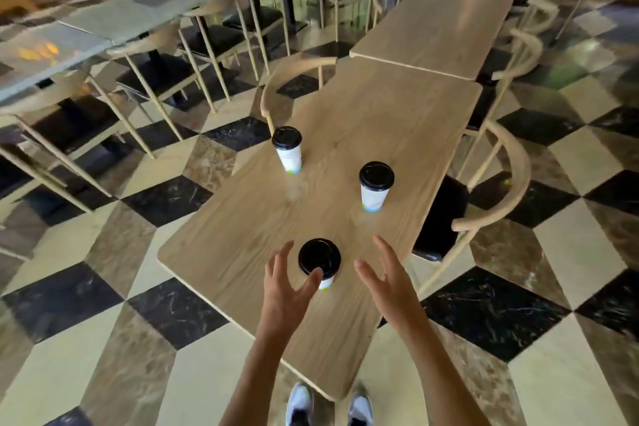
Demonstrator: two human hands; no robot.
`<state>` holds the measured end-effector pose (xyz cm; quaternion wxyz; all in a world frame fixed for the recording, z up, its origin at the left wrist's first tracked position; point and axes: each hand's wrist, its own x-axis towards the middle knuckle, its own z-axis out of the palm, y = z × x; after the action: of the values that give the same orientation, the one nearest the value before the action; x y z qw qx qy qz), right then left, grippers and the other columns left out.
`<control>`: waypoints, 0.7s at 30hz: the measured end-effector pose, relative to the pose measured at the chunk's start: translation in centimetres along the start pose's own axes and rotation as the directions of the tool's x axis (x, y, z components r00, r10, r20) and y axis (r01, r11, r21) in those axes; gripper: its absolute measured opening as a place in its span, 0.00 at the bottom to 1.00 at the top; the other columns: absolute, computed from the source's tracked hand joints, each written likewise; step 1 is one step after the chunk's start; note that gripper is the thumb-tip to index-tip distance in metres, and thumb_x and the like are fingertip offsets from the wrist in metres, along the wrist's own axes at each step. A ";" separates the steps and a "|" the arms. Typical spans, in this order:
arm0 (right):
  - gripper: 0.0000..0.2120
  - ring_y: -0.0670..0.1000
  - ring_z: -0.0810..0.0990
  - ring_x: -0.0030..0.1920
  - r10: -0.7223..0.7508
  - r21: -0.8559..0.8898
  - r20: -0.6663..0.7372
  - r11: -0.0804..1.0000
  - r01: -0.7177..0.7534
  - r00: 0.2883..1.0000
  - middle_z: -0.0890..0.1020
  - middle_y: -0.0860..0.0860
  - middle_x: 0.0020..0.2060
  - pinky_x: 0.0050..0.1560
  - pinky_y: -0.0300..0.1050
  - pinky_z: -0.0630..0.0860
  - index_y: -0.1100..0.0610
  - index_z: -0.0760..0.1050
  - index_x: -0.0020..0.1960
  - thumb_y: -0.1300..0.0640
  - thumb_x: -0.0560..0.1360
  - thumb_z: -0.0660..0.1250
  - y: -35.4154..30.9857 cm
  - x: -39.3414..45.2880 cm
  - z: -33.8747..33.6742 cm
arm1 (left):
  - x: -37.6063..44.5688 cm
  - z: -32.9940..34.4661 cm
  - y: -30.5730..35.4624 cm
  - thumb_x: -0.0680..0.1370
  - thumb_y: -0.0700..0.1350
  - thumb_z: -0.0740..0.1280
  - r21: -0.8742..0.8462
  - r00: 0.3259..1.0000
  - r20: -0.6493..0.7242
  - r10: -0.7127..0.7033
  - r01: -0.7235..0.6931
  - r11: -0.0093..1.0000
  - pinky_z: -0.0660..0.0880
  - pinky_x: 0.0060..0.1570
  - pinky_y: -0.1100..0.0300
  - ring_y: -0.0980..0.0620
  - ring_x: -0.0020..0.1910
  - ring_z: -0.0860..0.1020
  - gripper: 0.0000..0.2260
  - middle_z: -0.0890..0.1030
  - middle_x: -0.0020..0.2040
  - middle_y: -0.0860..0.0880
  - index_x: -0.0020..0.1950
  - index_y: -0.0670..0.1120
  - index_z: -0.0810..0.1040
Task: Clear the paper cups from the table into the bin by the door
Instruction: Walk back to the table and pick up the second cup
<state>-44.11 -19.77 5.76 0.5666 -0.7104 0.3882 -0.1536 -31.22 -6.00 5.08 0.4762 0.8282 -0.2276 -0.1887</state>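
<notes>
Now reaching for the nearest cup (320, 261), standing upright near the front edge of the table (363, 135). Left hand (285, 282) spread open just beside it, thumb overlapping the cup's wall in view, contact not certain; right hand (383, 275) also open, a little apart on the other side, holding nothing. Best to close the grip around the paper wall below the lid, lightly, keeping it upright in case of leftover liquid. White paper body, black plastic lid, green-blue band at the base. Second cup (376, 186) farther back and right of the nearest cup; third cup (287, 149) farther back and left, by the table's edge. No bin or door in view.
</notes>
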 end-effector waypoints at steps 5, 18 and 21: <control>0.34 0.48 0.59 0.77 0.101 0.015 0.014 0.995 -0.102 0.995 0.61 0.46 0.78 0.72 0.43 0.59 0.49 0.56 0.79 0.43 0.78 0.64 1.8 3.2 1.6 | 3.1 2.2 -1.6 0.73 0.49 0.77 0.075 0.993 0.086 -0.078 0.071 0.995 0.64 0.65 0.53 0.47 0.71 0.68 0.34 0.67 0.66 0.53 0.76 0.50 0.67; 0.35 0.46 0.59 0.77 0.192 0.012 0.038 0.981 -0.193 0.981 0.60 0.44 0.78 0.69 0.42 0.59 0.47 0.55 0.79 0.38 0.77 0.62 3.7 6.6 3.0 | 6.0 4.7 -2.9 0.66 0.49 0.80 0.198 0.987 0.141 -0.079 0.051 0.979 0.75 0.62 0.45 0.47 0.66 0.71 0.41 0.68 0.64 0.52 0.76 0.49 0.67; 0.35 0.46 0.59 0.77 0.188 0.019 0.032 0.982 -0.189 0.982 0.60 0.44 0.78 0.68 0.42 0.58 0.47 0.55 0.79 0.38 0.77 0.62 3.9 6.8 2.8 | 6.2 5.1 -3.3 0.66 0.49 0.80 0.204 0.991 0.128 -0.034 0.007 0.979 0.75 0.55 0.53 0.51 0.61 0.72 0.38 0.67 0.61 0.55 0.74 0.50 0.70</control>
<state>-39.26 -22.98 -0.20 0.5921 -0.6664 0.4435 -0.0928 -28.19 -11.55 -0.85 0.3710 0.8607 -0.2677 -0.2232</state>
